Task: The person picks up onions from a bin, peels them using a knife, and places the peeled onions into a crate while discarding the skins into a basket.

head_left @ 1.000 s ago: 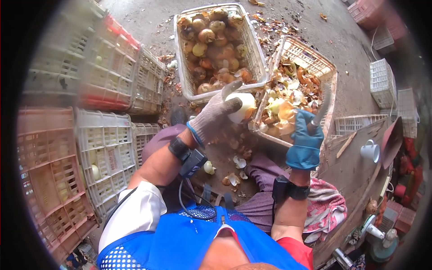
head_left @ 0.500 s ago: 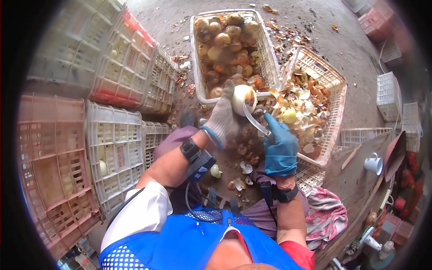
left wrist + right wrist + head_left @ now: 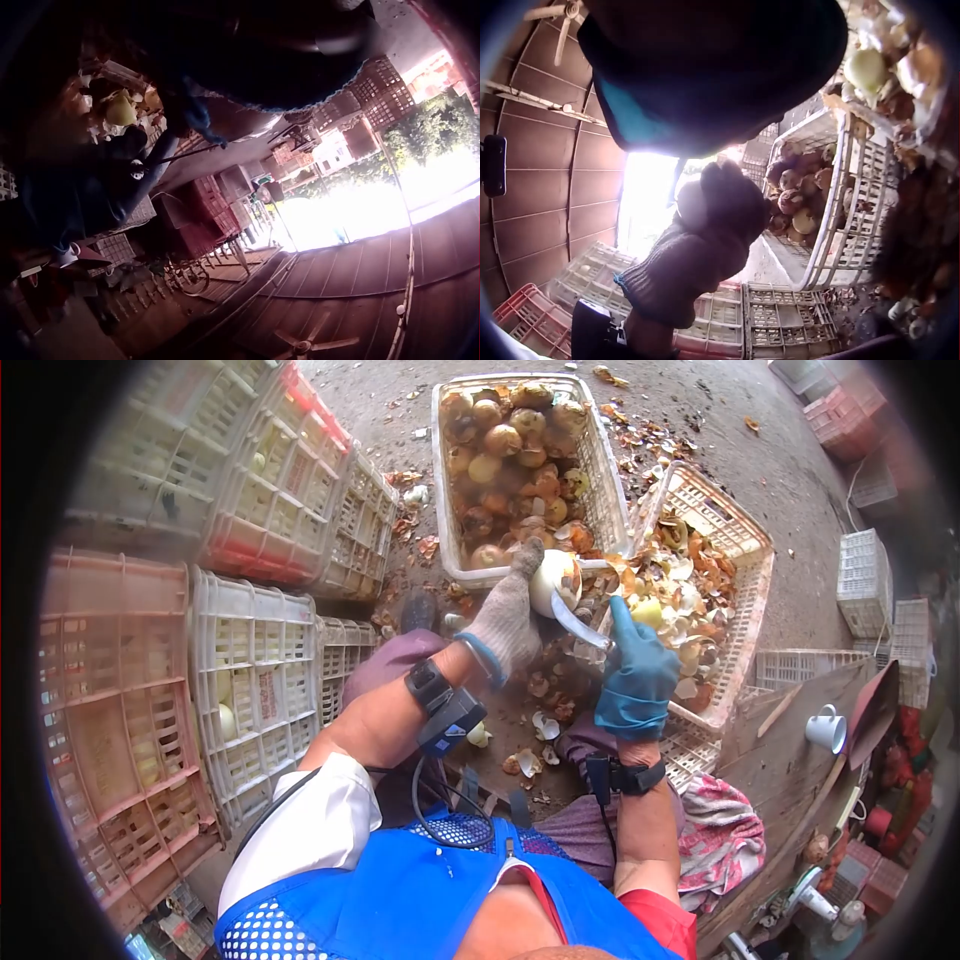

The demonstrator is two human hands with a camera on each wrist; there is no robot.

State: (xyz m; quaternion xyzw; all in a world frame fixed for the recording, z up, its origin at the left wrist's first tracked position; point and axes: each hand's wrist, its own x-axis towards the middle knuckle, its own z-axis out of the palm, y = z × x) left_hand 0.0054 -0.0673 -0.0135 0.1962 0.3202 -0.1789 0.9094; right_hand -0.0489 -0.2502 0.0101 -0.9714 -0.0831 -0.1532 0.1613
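Note:
My left hand [image 3: 508, 622], in a greyish knit glove, holds a mostly peeled white onion [image 3: 550, 580] near the front edge of the onion crate [image 3: 612, 480]. Some brown skin still shows on the onion's upper right. In a blue rubber glove, my right hand [image 3: 638, 675] grips a knife with a curved blade [image 3: 575, 622], its tip end against the onion's lower right side. The right index finger points forward along the knife. In the right wrist view, the knit glove [image 3: 705, 255] wraps the pale onion [image 3: 692, 204], and the blue glove [image 3: 712, 90] fills the top.
A second crate [image 3: 758, 595] to the right holds peels and scraps. Stacked crates of pale onions [image 3: 250, 695] line the left side. A wooden board [image 3: 780, 725] with a white mug [image 3: 826, 729] is at the right. Peels [image 3: 528, 762] litter the floor between the legs.
My right hand has come down and left from over the scrap crate, bringing the knife blade to the onion. My left hand keeps hold of the onion, which has turned slightly.

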